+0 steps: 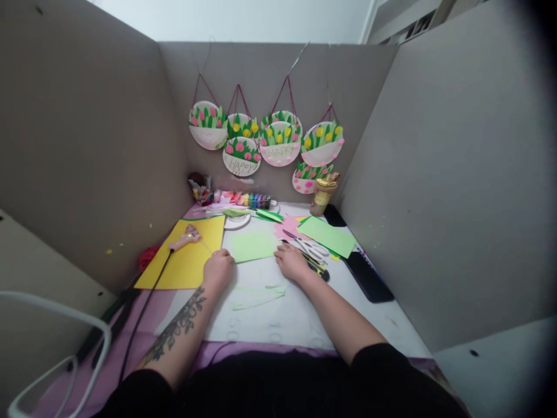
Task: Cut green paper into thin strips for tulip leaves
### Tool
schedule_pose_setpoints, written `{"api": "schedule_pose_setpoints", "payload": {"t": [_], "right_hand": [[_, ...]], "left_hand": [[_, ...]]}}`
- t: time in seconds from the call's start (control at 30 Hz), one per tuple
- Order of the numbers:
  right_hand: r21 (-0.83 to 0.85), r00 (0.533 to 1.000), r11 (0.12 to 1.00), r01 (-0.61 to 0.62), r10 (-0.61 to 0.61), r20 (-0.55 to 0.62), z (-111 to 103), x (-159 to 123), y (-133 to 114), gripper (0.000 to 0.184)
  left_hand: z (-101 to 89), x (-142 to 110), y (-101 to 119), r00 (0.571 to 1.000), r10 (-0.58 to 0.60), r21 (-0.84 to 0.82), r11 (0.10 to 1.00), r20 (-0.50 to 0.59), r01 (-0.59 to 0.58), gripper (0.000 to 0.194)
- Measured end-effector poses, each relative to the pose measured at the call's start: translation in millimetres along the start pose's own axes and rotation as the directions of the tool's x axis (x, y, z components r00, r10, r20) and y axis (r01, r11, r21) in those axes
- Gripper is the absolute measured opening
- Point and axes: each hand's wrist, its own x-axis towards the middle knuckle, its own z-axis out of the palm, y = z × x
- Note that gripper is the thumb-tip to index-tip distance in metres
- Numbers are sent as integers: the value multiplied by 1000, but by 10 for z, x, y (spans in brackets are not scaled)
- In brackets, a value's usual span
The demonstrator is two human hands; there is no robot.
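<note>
A light green square of paper lies flat on the white work mat. My left hand rests at its left corner with the fingers curled in. My right hand sits at its right corner, fingers bent down against the mat beside the paper's edge. Thin strips of pale green paper lie on the mat between my forearms. White-handled scissors rest just right of my right hand.
A yellow sheet with a pink glue gun lies at left, its cord trailing toward me. Green paper, a black tablet, paint pots and a jar stand around. Paper-plate flower baskets hang on the cardboard wall.
</note>
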Motion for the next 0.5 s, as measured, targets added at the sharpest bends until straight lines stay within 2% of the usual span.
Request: {"api": "schedule_pose_setpoints", "payload": {"t": [0.13,0.23,0.37,0.5], "right_hand": [[125,990,991,40,-23,-141,88,40,57,42],[153,979,981,123,-95,-179,116,42,-13,41],[129,967,959,251,-242,-82,108,8,-212,40],[92,961,959,267,-273,52,97,-10,-350,45]], "left_hand": [[34,11,-33,986,-84,-81,994,-144,72,33],[75,28,12,986,36,-93,994,-161,-52,35],[84,18,172,964,257,-82,961,-73,-263,31],[54,-10,288,949,315,-48,948,-19,-315,29]]}}
